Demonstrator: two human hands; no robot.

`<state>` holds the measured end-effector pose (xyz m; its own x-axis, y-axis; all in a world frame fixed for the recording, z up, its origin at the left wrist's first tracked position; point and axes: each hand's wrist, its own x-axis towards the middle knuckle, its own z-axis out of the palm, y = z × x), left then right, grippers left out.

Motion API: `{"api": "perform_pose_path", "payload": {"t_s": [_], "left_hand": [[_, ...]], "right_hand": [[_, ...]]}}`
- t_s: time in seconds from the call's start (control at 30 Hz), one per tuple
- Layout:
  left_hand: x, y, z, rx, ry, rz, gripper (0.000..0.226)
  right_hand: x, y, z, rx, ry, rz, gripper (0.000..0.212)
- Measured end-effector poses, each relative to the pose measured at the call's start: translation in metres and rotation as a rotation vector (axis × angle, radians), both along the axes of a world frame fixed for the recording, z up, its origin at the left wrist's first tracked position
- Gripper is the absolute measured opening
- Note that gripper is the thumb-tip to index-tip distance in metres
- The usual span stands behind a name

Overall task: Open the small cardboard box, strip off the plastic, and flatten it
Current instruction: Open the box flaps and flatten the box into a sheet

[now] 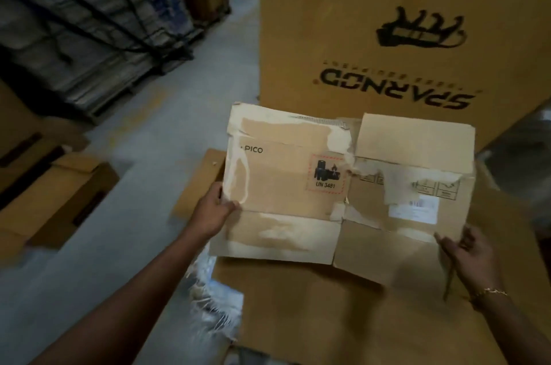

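The small cardboard box is held flat and spread out in front of me, flaps unfolded, above a sheet of cardboard. It carries the word PICO, a red-bordered UN 3481 label and a white shipping label; pale torn strips run across its surface. My left hand grips its left edge, thumb on top. My right hand grips its lower right corner and wears a thin gold bracelet. Crumpled clear plastic lies on the floor below the box's left side.
A tall brown carton with black print stands right behind the box. Flattened cardboard lies beneath it. At left are an open brown box on the grey floor and strapped stacks of flat cardboard.
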<state>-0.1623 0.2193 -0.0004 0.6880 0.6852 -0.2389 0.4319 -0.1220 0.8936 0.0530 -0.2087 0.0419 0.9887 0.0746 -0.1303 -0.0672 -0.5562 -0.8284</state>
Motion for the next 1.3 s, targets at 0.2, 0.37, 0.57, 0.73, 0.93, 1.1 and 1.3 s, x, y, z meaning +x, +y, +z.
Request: {"api": "perform_pose_path", "payload": {"t_s": [0.2,0.37,0.57,0.73,0.93,1.1,1.3], "left_hand": [[-0.129,0.054,-0.009,0.038,0.067,0.314,0.050],[-0.249,0.121,-0.029,-0.017,0.131,0.544,0.049],[-0.384,0.205,-0.048,-0.118,0.251,0.664,0.052],[-0.445,0.250,-0.049,-0.174,0.311,0.764,0.042],[-0.478,0.297,-0.076,-0.302,0.334,0.872,0.033],[-0.477,0.338,-0.106,-0.418,0.344,0.912,0.032],[-0.459,0.401,-0.159,-0.577,0.374,1.035,0.035]], "right_hand": [[-0.016,0.138,-0.011,-0.021,-0.031,0.304,0.037],[-0.065,0.285,-0.014,-0.056,-0.074,0.573,0.018],[-0.137,0.460,-0.041,-0.150,-0.061,0.786,0.029],[-0.188,0.570,-0.061,-0.251,0.020,0.929,0.029],[-0.215,0.674,-0.089,-0.377,0.027,1.051,0.040],[-0.205,0.758,-0.136,-0.477,0.087,1.102,0.035],[-0.189,0.870,-0.209,-0.526,0.232,1.128,0.022]]}}
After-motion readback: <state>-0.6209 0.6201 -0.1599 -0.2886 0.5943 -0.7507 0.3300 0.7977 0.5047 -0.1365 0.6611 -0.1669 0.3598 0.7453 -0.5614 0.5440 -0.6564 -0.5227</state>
